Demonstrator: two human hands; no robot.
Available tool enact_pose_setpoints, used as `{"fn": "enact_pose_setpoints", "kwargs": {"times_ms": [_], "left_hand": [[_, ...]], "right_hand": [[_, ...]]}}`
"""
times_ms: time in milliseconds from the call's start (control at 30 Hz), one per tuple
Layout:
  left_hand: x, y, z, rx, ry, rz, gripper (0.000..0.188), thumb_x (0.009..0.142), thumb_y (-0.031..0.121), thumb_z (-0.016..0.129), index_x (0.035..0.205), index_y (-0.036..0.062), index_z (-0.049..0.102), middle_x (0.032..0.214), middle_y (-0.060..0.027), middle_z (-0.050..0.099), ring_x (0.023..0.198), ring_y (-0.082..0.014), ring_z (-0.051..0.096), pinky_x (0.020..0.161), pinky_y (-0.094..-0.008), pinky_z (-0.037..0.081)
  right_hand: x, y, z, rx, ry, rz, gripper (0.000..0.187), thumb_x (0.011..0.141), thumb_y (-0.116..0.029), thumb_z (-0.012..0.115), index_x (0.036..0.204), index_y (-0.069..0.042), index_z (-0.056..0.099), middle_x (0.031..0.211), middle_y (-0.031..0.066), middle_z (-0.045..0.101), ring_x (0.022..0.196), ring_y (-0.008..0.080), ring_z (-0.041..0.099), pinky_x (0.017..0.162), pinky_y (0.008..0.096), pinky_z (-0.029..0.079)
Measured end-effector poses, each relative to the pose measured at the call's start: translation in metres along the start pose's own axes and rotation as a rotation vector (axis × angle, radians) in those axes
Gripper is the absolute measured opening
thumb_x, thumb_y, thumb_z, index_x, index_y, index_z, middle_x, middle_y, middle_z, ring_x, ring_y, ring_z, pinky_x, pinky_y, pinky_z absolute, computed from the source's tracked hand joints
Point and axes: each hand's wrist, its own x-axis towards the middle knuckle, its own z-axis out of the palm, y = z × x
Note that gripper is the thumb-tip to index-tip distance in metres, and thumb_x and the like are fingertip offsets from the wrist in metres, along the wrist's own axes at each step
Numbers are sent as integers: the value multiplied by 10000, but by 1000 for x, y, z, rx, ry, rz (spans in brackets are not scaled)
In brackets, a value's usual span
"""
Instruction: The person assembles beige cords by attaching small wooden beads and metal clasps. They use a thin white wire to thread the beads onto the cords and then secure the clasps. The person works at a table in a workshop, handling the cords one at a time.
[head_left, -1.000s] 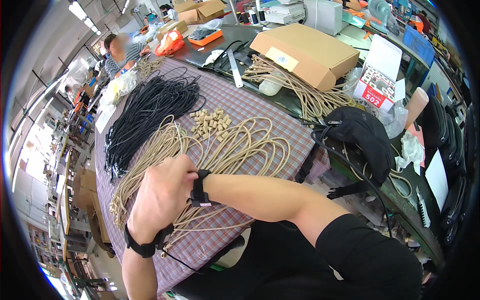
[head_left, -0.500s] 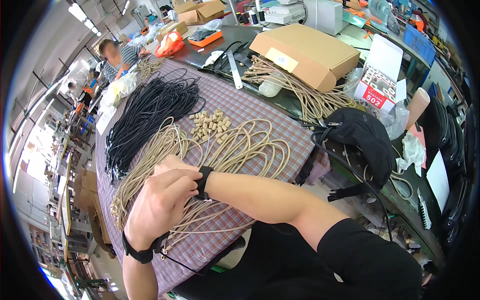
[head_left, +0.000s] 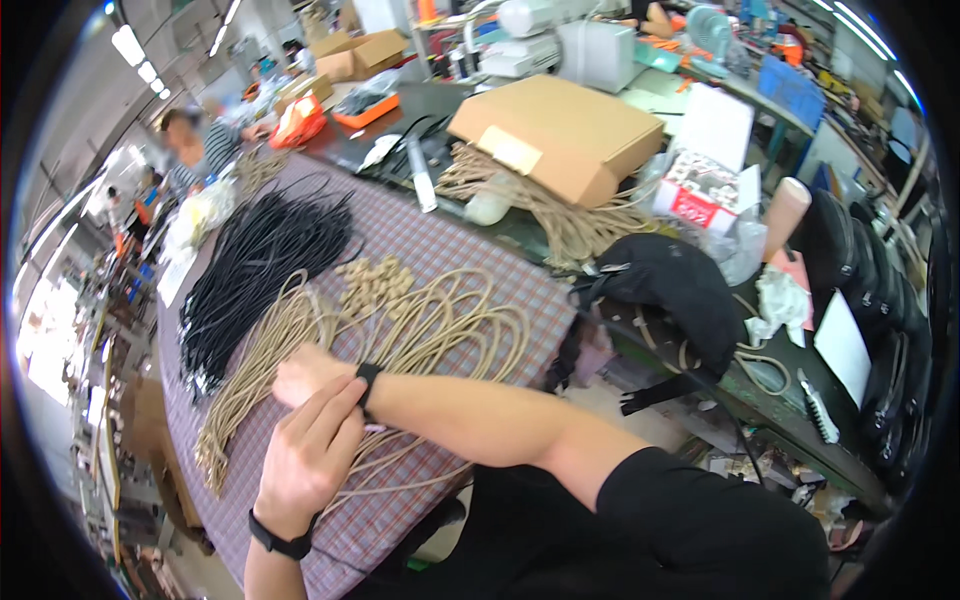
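Note:
My left hand (head_left: 312, 462) reaches across with its fingers pressed together on the black wristband (head_left: 368, 388) around my right wrist. Curled into a loose fist, my right hand (head_left: 308, 374) hangs over tan cords, and nothing shows in it. Its fingertips are turned down out of sight. The tan cords (head_left: 455, 320) lie in looped bundles on a checked cloth (head_left: 400, 240). Behind them sits a pile of small tan pieces (head_left: 373, 285). A thick bundle of black cords (head_left: 255, 260) lies beyond on the left. Another black band (head_left: 281, 540) circles my left wrist.
On the dark bench to the right stand a cardboard box (head_left: 560, 135) over more tan cords, an open red-and-white carton (head_left: 700, 195), a black bag (head_left: 665, 310) and a cutter knife (head_left: 818, 408). A metal ruler (head_left: 420, 178) lies behind. People (head_left: 190, 150) are at far left.
The whole view has shifted, so the bench things sit farther left and slightly lower. My left fingers have straightened somewhat and remain on the right wristband.

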Motion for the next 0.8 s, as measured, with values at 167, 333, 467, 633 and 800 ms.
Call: {"fn": "enact_pose_setpoints", "kwargs": {"times_ms": [167, 333, 467, 633, 800], "left_hand": [[-4, 7, 2, 49, 29, -10, 193, 750, -78, 674, 941, -101, 656, 1150, -261, 727, 1039, -443, 736, 778, -470, 627], [-5, 9, 1, -91, 28, -58, 231, 784, 24, 787, 949, -76, 661, 1157, -260, 720, 1043, -435, 721, 799, -480, 607], [5, -3, -23, -272, -88, -114, 316, 718, 73, 871, 949, -11, 673, 1150, -197, 722, 1034, -428, 684, 869, -484, 556], [34, -3, -45, -189, -391, -108, 586, 728, 245, 894, 1217, 0, 682, 1243, -171, 712, 1145, -382, 669, 994, -475, 514], [30, -3, -39, -99, -457, -21, 678, 780, 244, 848, 1338, -69, 624, 1319, -206, 678, 1213, -390, 648, 1052, -481, 509]], "right_hand": [[4, -8, 3, -5, -43, 1, 181, 848, -192, 671, 773, -96, 805, 769, 108, 768, 765, 270, 776, 627, 418, 606], [4, -9, 4, -40, -104, 2, 186, 856, -180, 665, 776, -89, 806, 773, 115, 765, 759, 255, 766, 619, 417, 590], [3, -22, 17, 117, -48, -6, 155, 841, -183, 687, 776, -82, 785, 771, 112, 756, 766, 280, 754, 625, 434, 574], [-7, -38, 26, 158, -27, -52, 130, 832, -176, 706, 774, -76, 766, 763, 114, 747, 761, 293, 747, 627, 441, 566], [-13, -42, 28, 167, -11, -81, 113, 822, -170, 726, 772, -70, 746, 756, 116, 739, 757, 306, 740, 629, 448, 558]]}}
